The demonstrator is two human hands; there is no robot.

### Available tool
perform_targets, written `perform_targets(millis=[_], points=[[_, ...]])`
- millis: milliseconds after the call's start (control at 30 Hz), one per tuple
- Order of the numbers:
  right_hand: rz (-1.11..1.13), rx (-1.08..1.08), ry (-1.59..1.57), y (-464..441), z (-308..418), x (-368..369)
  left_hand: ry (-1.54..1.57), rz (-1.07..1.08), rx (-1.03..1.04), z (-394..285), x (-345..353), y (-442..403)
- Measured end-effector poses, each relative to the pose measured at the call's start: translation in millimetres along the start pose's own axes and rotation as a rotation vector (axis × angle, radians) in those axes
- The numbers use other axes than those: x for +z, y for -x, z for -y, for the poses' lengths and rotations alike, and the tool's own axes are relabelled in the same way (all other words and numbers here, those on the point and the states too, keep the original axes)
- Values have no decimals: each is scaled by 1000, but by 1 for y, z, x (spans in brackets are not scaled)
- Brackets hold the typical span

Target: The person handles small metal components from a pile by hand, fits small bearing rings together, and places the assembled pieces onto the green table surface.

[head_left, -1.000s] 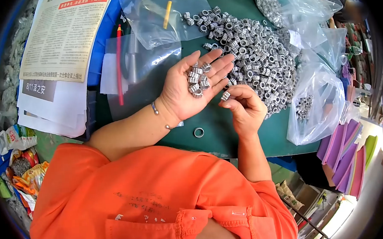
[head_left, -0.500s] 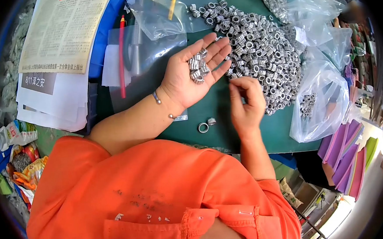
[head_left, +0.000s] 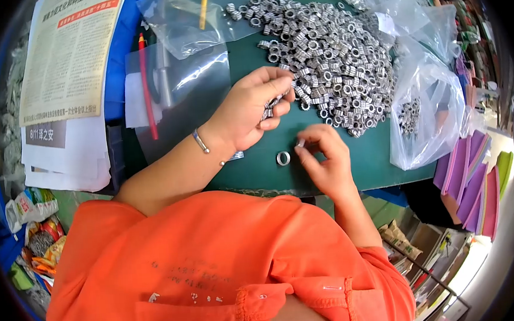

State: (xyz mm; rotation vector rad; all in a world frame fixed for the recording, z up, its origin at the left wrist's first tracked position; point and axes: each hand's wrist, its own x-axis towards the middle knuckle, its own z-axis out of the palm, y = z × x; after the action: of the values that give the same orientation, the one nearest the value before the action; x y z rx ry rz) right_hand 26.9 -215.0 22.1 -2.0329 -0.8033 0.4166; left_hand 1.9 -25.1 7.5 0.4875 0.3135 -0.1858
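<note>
My left hand (head_left: 256, 104), with a metal bangle at its wrist, is curled around several small ridged metal rings (head_left: 271, 105). The fingers partly hide these rings. My right hand (head_left: 327, 156) is lower on the right, its thumb and forefinger pinched on a small metal ring (head_left: 300, 143) that shows only in part. A plain-looking, wider metal ring (head_left: 283, 158) lies on the green tabletop (head_left: 252, 175) just left of my right hand. Beyond both hands spreads a big heap of ridged metal rings (head_left: 339, 67).
Clear plastic bags (head_left: 428, 115) stand to the right, one with rings inside. Flat plastic sheets (head_left: 195, 70), a red pencil (head_left: 148, 90) and a yellow stick (head_left: 203, 11) lie left of the heap. A newspaper (head_left: 65, 60) and papers rest at far left.
My left hand has closed from an open palm over its rings. My right hand has moved left and now pinches a small ring. One ring shows near it on the table instead of two.
</note>
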Motion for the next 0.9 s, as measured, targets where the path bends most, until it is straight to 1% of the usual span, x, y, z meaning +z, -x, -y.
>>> perform_targets(millis=[33,67,100,167,233,333,433,500,567,600,667,767,800,900], points=[[-76,58,-113,0,-1,1,-107,-43,-14,2,1,0],[-96,198,-439,3,-5,1,-122,7,-39,5,-2,-1],[-125,199,-579,2,-4,0,-132,13,-50,6,-2,-1],[-217,184,-726,0,-3,0,-205,34,-84,7,0,-1],[-259,167,-761,1,-5,0,-188,54,-104,7,4,1],[-290,156,-872,4,-5,2,-369,91,-130,8,9,5],[-319,102,-899,5,-8,3,-439,98,-157,12,5,6],[-318,124,-915,5,-8,2,-450,103,-159,13,7,5],[-342,188,-1045,3,-3,3,-474,69,-137,14,13,6],[-346,189,-1046,3,-4,3,-476,70,-140,14,14,7],[-276,131,-921,2,-9,5,-463,88,-139,16,15,7],[-320,78,-830,0,0,4,-538,64,-93,16,12,8],[-308,14,-733,0,-5,4,-540,66,-95,16,12,8],[-290,2,-699,1,-8,4,-579,68,-122,15,13,7]])
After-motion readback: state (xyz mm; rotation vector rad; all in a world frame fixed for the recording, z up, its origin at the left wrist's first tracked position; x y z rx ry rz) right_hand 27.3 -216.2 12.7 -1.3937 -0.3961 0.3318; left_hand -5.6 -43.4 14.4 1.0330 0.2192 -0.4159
